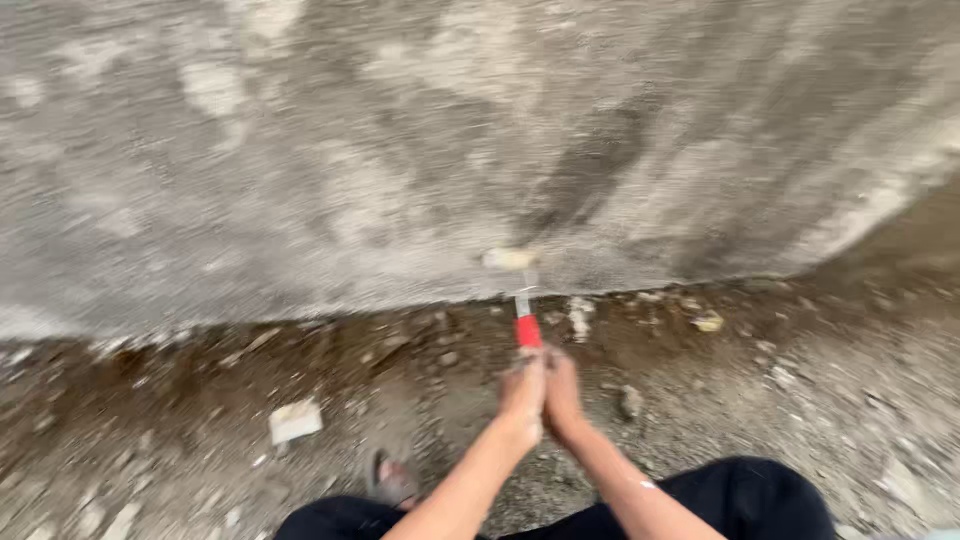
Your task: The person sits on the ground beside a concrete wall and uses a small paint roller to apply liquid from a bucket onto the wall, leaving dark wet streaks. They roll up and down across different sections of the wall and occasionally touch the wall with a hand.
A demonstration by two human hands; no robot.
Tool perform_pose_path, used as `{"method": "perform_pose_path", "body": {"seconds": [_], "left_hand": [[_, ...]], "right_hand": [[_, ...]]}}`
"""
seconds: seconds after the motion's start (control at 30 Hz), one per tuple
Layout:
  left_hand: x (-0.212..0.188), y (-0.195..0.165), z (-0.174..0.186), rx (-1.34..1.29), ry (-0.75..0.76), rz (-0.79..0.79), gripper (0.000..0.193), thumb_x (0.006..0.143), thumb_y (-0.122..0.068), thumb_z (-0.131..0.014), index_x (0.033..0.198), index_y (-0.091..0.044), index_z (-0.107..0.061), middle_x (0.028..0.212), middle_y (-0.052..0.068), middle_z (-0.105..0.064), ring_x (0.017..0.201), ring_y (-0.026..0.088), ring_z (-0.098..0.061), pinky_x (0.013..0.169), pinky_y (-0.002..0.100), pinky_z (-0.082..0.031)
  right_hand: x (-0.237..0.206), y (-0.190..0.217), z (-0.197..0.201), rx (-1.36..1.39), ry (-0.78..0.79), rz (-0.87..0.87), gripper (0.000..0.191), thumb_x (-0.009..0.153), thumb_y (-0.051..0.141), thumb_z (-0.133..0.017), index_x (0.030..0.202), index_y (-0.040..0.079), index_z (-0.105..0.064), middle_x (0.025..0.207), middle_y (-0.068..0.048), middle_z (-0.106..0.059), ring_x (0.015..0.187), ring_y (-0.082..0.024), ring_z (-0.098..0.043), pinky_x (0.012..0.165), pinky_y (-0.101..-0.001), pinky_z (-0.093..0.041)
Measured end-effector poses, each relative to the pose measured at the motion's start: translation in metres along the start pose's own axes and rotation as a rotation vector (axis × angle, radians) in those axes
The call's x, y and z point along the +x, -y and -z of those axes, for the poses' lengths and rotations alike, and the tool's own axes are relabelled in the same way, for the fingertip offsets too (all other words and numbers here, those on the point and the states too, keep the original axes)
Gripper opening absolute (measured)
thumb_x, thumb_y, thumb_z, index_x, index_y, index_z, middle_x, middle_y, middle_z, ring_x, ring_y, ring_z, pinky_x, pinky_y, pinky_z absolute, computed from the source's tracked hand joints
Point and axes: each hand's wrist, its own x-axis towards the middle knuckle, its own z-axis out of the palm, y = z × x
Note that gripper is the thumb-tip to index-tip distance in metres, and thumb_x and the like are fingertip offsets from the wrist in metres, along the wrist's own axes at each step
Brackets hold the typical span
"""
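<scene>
Both hands, the left hand point(522, 395) and the right hand point(563, 397), are pressed together, each grip closed around the red handle point(528, 331) of a small roller point(510, 259). Its pale head touches the foot of the rough grey wall point(300, 150). Rubble-strewn ground point(780, 370) lies near, with a white block point(296, 420) off left.
</scene>
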Motion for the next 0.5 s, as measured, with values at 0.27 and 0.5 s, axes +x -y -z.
{"method": "perform_pose_path", "body": {"seconds": [0.27,0.5], "left_hand": [[0.01,-0.009,-0.03,-0.292,0.386,-0.449,0.038,0.101,-0.031,-0.063,0.132,-0.01,-0.069,0.125,-0.003,-0.071,0.109,0.005,-0.063,0.097,0.024,-0.049],[0.045,0.012,-0.009,-0.295,0.173,-0.134,0.033,0.103,-0.018,-0.056,0.13,-0.006,-0.071,0.117,0.007,-0.075,0.098,0.013,-0.067,0.09,0.031,-0.052]], "right_hand": [[0.022,0.067,0.04,0.2,-0.067,0.178,0.025,0.11,0.023,-0.058,0.103,0.0,-0.066,0.09,-0.007,-0.067,0.075,-0.014,-0.059,0.065,-0.0294,-0.049],[0.011,0.046,0.013,0.144,0.003,-0.101,0.016,0.096,0.012,-0.062,0.107,0.005,-0.069,0.085,-0.002,-0.069,0.074,-0.012,-0.061,0.067,-0.029,-0.048]]}}
